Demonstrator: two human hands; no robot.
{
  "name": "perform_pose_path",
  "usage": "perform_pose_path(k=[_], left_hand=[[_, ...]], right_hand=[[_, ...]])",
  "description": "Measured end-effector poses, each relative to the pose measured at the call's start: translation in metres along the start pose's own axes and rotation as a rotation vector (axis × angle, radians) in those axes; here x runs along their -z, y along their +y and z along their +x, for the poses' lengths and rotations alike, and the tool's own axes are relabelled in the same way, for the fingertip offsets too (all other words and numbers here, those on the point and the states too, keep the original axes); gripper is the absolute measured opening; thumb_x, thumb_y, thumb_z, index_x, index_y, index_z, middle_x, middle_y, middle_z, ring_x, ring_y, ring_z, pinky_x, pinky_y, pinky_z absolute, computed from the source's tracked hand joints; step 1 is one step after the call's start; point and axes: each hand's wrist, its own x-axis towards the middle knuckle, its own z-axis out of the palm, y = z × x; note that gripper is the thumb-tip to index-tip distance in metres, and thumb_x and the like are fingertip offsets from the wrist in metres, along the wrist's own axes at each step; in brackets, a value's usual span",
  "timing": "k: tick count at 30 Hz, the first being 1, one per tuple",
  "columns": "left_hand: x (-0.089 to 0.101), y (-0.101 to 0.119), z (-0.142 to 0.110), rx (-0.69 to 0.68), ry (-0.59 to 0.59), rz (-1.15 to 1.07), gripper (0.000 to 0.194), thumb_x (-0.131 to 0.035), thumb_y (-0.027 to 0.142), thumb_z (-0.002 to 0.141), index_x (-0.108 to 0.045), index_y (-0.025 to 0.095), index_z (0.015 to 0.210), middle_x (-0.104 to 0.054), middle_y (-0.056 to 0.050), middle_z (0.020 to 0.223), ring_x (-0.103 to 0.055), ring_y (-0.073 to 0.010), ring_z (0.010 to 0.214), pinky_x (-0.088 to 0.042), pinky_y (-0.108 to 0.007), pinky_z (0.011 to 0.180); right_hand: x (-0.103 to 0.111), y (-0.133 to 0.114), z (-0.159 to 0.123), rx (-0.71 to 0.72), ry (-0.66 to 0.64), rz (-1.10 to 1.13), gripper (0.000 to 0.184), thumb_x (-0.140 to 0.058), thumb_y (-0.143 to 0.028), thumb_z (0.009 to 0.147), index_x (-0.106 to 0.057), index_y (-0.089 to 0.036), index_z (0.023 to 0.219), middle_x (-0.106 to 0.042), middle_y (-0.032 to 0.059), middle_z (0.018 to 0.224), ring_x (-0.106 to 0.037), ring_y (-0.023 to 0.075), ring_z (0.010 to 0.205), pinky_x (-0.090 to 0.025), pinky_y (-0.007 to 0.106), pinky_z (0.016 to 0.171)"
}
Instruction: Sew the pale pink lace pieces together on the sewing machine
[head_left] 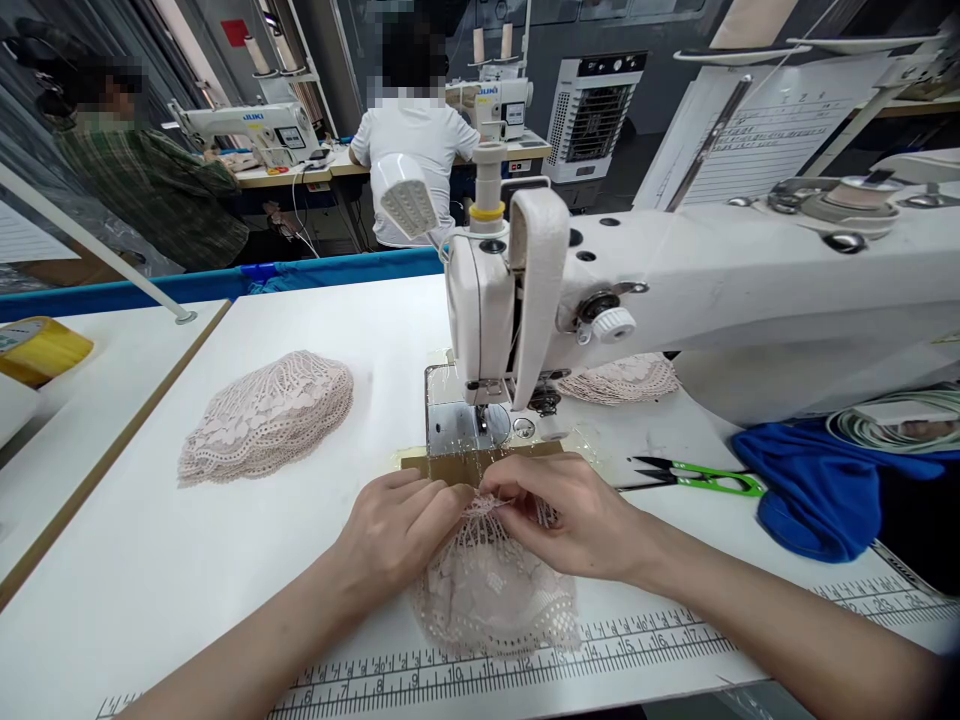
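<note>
A pale pink lace piece (499, 590) lies in front of the sewing machine (487, 290), its scalloped edge toward me over the printed ruler. My left hand (401, 525) is closed on the lace's gathered top edge, thumb and fingers pressed together. From the other side my right hand (570, 515) pinches the same edge close to the left fingertips. Both hands are just short of the needle plate (454, 425) and presser foot. What lies under the fingertips is hidden.
Left of the machine is a stack of lace pieces (270, 415); more lace (622, 378) sits behind the needle area. Green thread snips (705, 478) and blue cloth (817, 490) are on the right. Yellow tape (45, 348) is far left. Two people sit at machines beyond.
</note>
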Motion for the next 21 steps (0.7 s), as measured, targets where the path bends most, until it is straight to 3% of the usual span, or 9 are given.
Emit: perform_pose_path(k=[7,13,16,21], left_hand=[[0.002,0.001,0.004,-0.059,0.014,0.021,0.008,-0.048,0.007,0.091,-0.053,0.014,0.093,-0.055,0.007,0.056,-0.045,-0.0077,0.042,-0.037,-0.024,0.043],[-0.002,0.003,-0.003,0.073,0.003,-0.081,0.018,-0.045,0.013,0.094,-0.05,0.01,0.111,-0.062,0.004,0.063,-0.052,-0.0094,0.046,-0.045,-0.023,0.047],[-0.002,0.004,-0.003,0.067,-0.022,-0.093,0.025,-0.043,0.011,0.095,-0.05,0.01,0.119,-0.066,0.002,0.069,-0.054,-0.0088,0.049,-0.045,-0.023,0.049],[0.0,0.009,0.0,0.102,0.006,-0.152,0.013,-0.046,0.013,0.093,-0.058,0.014,0.097,-0.064,0.003,0.063,-0.054,-0.0091,0.047,-0.043,-0.022,0.046]], right_hand=[[0.001,-0.004,0.003,0.097,0.12,-0.096,0.015,-0.047,-0.009,0.092,-0.058,-0.018,0.098,-0.064,-0.0006,0.07,-0.058,0.0101,0.06,-0.049,0.021,0.054],[0.006,-0.005,-0.002,0.519,0.169,-0.594,0.016,-0.059,-0.004,0.084,-0.067,-0.018,0.081,-0.066,-0.0003,0.064,-0.06,0.0121,0.058,-0.049,0.023,0.046],[0.008,-0.009,-0.003,0.671,0.185,-0.688,0.008,-0.063,-0.007,0.079,-0.07,-0.011,0.079,-0.066,0.0034,0.065,-0.063,0.0141,0.062,-0.051,0.024,0.049],[0.011,-0.012,-0.001,0.737,0.192,-0.746,0.007,-0.065,-0.011,0.078,-0.072,-0.01,0.079,-0.068,0.0036,0.068,-0.064,0.0137,0.066,-0.052,0.024,0.055]])
